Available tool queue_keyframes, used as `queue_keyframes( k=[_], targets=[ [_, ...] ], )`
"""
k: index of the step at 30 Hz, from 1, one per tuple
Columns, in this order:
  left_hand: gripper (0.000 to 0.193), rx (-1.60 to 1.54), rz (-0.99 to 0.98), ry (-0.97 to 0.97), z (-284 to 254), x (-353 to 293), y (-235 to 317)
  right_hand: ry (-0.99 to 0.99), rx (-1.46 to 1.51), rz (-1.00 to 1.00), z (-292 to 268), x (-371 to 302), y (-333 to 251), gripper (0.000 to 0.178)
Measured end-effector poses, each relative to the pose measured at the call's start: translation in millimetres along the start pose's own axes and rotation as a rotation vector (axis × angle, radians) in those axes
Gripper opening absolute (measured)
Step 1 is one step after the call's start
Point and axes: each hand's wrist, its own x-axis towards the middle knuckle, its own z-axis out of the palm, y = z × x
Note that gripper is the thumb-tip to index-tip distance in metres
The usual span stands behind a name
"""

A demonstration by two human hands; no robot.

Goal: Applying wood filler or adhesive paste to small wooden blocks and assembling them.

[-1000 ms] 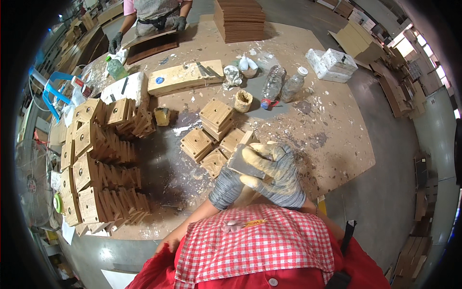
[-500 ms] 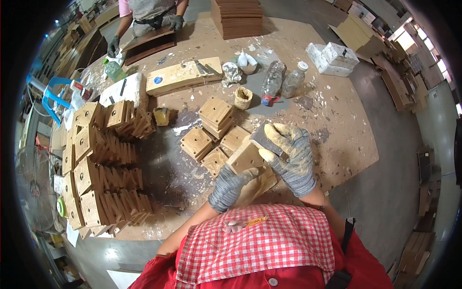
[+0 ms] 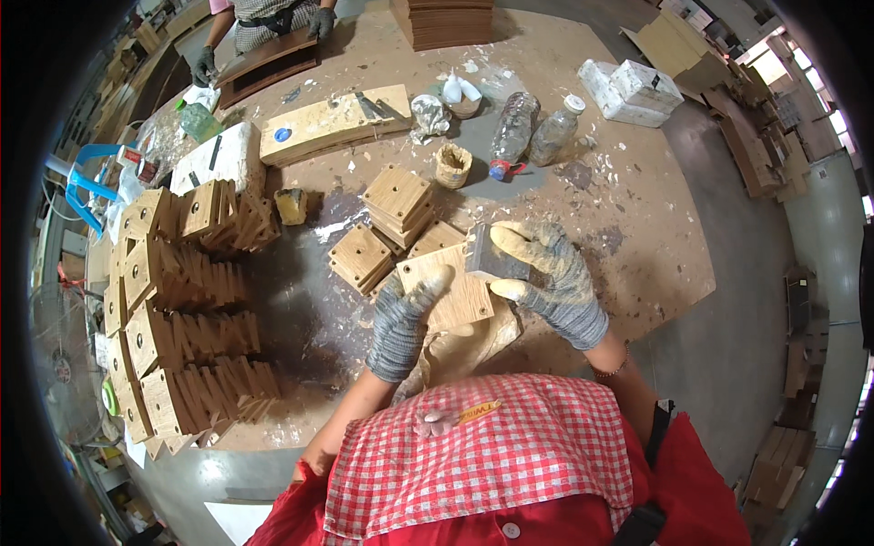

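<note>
Our left fingers (image 3: 431, 288) pinch a square pale-wood plate (image 3: 464, 296); right fingers (image 3: 512, 244), a dark-grey oblong block (image 3: 499, 265); we cannot tell which stacked wooden plates (image 3: 398, 189) are finished.

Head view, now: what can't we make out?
All head view:
Square light-wood board, far face: turned away.
Left gray-knit gloved hand, fingers: partly hidden behind board.
Dark gray rectangular block: partly covered by right gray-knit gloved hand.
Tall brown panel stack, top: cut off by upper edge.
</note>
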Motion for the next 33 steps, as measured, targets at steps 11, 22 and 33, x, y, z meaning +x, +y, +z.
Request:
queue_keyframes(
  k=[11,22,33],
  targets=[
    [0.027,-0.555,-0.379,0.285,0,12,19,-0.166,-0.391,-0.243,-2,-24,-8,0.045],
    [0.032,-0.63,-0.519,0.224,16,5,26,0.116,-0.469,-0.073,33,-49,-9,0.048],
    [0.035,-1.011,-0.609,0.276,13,12,28,0.188,-0.446,-0.031,18,-37,-6,0.041]
  ],
)
